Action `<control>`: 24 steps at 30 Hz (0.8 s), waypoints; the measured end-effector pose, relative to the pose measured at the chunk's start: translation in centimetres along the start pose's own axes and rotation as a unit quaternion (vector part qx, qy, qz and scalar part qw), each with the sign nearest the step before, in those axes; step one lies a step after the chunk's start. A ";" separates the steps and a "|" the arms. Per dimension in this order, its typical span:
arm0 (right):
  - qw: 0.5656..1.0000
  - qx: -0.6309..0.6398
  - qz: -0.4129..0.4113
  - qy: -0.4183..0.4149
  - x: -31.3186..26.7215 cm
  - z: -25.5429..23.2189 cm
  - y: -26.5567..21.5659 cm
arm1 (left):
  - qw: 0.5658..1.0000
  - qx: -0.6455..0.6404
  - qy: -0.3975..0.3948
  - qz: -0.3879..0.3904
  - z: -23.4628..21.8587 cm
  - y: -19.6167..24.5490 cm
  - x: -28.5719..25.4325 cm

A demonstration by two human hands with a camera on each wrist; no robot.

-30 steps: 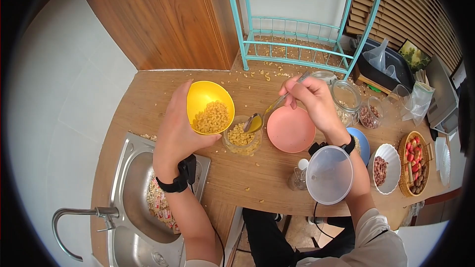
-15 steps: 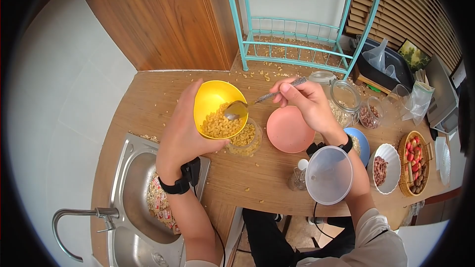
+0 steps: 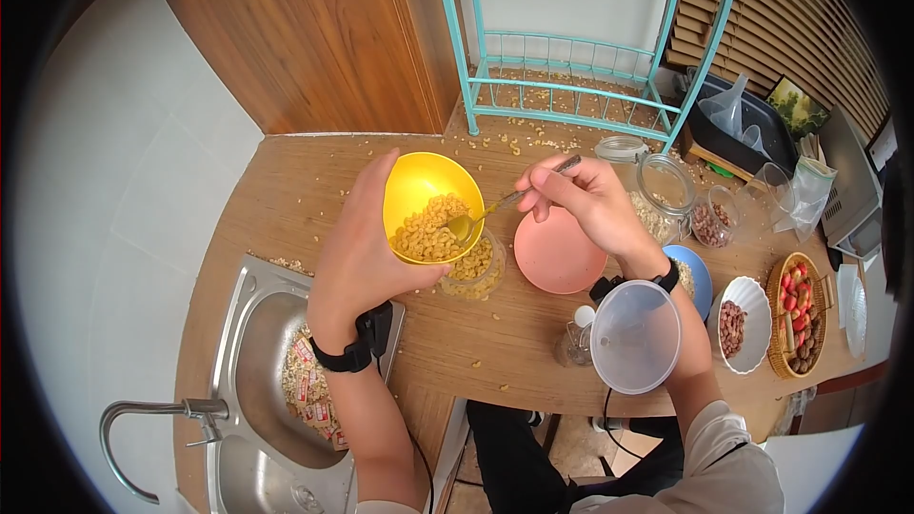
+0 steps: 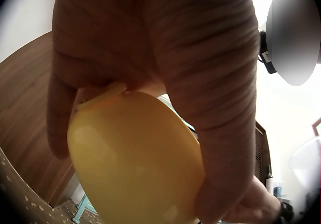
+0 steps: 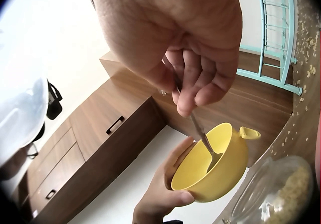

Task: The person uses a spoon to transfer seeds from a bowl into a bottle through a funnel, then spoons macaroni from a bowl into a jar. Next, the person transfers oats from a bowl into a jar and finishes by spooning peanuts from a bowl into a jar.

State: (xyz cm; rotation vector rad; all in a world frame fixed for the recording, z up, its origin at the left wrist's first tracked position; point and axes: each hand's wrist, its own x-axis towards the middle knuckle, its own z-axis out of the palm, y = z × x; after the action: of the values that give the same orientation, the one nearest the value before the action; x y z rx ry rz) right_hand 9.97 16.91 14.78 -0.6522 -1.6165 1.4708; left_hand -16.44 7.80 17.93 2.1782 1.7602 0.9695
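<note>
My left hand (image 3: 354,247) grips a yellow bowl (image 3: 419,179) by its side, thumb near the front rim. Small elbow macaroni (image 3: 427,233) fills the bowl's lower part, and the bowl leans toward the right. Between thumb and fingers my right hand (image 3: 592,205) pinches a metal spoon (image 3: 503,202), its scoop end down in the macaroni. The right wrist view shows the spoon (image 5: 199,128) slanting in over the bowl's rim. Partly hidden under the bowl stands a clear glass jar (image 3: 490,284) with macaroni inside. In the left wrist view, the yellow bowl (image 4: 135,159) shows its outer wall.
A pink plate (image 3: 560,252) lies right of the jar. Farther right are open jars, a blue plate (image 3: 700,276), a white bowl (image 3: 752,300) of nuts and a basket (image 3: 776,343). A sink (image 3: 257,352) is at left, a turquoise rack (image 3: 571,119) behind. A translucent lid-like disc (image 3: 635,338) overlaps my right forearm.
The spoon has moved left from over the glass jar into the macaroni in the yellow bowl. My left hand has shifted the bowl slightly right, over part of the jar.
</note>
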 end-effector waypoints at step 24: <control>0.983 0.168 0.009 0.074 0.4 -1.2 0.1 | 0.999 0.020 0.032 -0.026 -1.0 -0.8 -0.4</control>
State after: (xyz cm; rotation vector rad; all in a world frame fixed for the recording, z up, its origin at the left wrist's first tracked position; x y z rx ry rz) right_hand 10.76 17.89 14.78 -0.5673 -1.2151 1.6202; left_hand -17.67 7.44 18.16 2.1356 1.8711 1.0106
